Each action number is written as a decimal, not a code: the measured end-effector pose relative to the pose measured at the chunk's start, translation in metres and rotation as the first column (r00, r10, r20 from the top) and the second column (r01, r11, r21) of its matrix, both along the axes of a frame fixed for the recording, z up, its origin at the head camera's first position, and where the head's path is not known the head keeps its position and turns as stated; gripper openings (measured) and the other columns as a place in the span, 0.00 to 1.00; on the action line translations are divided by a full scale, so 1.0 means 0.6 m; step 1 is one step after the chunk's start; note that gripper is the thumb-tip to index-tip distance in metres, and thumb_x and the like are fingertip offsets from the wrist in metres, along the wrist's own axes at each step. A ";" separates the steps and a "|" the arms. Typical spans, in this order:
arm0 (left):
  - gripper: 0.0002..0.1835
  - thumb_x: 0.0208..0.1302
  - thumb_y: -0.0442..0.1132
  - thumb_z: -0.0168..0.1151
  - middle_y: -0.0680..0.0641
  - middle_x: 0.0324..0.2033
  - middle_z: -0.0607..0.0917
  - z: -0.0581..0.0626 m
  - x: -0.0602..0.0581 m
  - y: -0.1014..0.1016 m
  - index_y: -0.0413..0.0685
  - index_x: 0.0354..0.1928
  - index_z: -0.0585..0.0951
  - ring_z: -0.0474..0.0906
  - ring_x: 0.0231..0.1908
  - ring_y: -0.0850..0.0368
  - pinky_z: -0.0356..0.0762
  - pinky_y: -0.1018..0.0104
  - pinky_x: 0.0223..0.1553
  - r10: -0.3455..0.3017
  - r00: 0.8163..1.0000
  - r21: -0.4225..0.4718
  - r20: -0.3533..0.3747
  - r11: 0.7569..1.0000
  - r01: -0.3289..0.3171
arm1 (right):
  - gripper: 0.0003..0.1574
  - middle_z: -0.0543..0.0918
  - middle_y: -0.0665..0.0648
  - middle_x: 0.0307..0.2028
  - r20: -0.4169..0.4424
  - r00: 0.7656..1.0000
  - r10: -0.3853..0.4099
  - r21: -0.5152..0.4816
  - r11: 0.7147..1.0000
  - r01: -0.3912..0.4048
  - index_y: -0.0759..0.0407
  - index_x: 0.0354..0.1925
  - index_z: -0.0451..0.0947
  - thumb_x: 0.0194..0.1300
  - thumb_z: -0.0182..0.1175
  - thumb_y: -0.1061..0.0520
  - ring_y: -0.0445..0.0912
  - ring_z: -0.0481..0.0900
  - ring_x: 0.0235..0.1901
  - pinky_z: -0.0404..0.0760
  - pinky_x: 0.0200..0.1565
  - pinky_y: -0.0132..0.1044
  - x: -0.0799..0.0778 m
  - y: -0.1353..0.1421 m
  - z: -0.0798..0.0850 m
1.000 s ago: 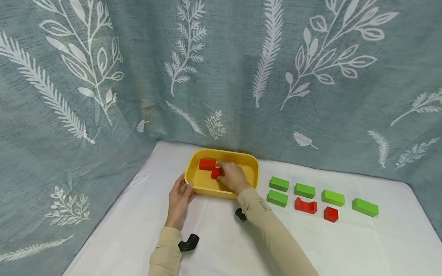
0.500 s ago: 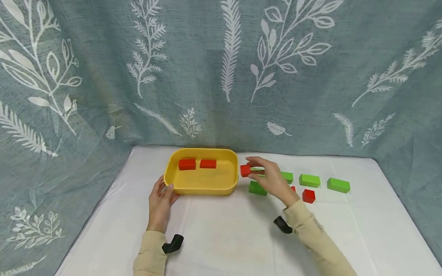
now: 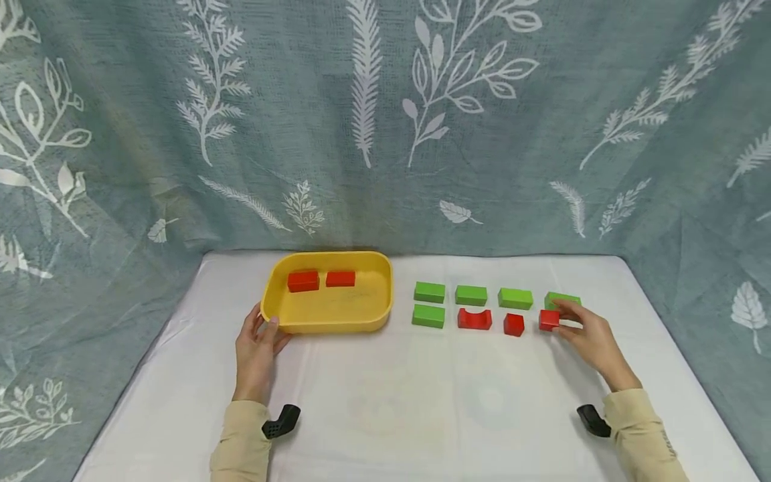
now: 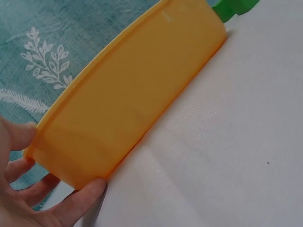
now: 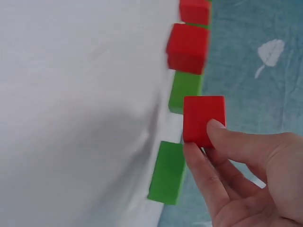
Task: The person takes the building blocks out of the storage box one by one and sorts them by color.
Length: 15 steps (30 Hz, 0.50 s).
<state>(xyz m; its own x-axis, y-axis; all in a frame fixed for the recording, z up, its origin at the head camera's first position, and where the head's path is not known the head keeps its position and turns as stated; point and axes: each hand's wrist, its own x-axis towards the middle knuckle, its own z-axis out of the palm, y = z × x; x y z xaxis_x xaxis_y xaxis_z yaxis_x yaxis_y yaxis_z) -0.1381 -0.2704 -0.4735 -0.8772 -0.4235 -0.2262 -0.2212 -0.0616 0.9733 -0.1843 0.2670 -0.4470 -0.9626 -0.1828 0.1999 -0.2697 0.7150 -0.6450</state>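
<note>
My right hand (image 3: 587,338) pinches a red block (image 5: 203,120) between thumb and fingers, just in front of the rightmost green block (image 5: 166,172). My left hand (image 3: 255,358) grips the near left corner of a yellow tray (image 4: 132,94), its thumb at the rim and its fingers against the outer wall. Inside the tray, along the back, lie two red blocks, the left one (image 3: 303,281) and the right one (image 3: 340,278). To the left of the held block, a red cube (image 3: 514,325) and a red block with a curved notch (image 3: 474,318) sit on the table.
Several green blocks form a back row, among them one near the tray (image 3: 430,292) and one farther right (image 3: 515,298). Another green block (image 3: 428,316) lies in the front row. A patterned curtain (image 3: 385,134) hangs behind the white table (image 3: 385,402).
My right hand has lifted a red block out of the tray and carried it right, past the other blocks. The left hand stays at the tray's corner. The head view has turned right.
</note>
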 end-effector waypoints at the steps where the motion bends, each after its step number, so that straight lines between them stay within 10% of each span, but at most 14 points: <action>1: 0.33 0.76 0.45 0.49 0.45 0.73 0.56 -0.001 0.002 -0.002 0.57 0.78 0.51 0.71 0.58 0.53 0.78 0.71 0.53 0.002 1.000 -0.001 -0.002 1.000 -0.002 | 0.34 0.79 0.74 0.50 0.005 1.000 0.001 0.002 1.000 -0.001 0.75 0.61 0.70 0.55 0.66 0.75 0.65 0.78 0.50 0.84 0.47 0.46 0.001 0.001 -0.005; 15: 0.33 0.77 0.45 0.48 0.43 0.73 0.57 -0.014 0.013 0.011 0.56 0.78 0.49 0.74 0.56 0.54 0.79 0.70 0.52 0.021 1.000 0.015 0.017 1.000 -0.021 | 0.36 0.75 0.77 0.55 0.058 0.998 -0.011 0.068 0.998 0.007 0.76 0.61 0.69 0.53 0.67 0.74 0.69 0.75 0.51 0.81 0.49 0.60 0.009 -0.020 -0.005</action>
<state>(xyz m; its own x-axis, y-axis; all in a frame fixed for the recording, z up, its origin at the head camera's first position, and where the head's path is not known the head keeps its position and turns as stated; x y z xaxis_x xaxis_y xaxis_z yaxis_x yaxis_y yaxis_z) -0.1306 -0.2635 -0.4819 -0.8641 -0.4383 -0.2473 -0.2359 -0.0814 0.9684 -0.1787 0.2551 -0.4500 -0.9740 -0.1851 0.1307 -0.2262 0.7599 -0.6094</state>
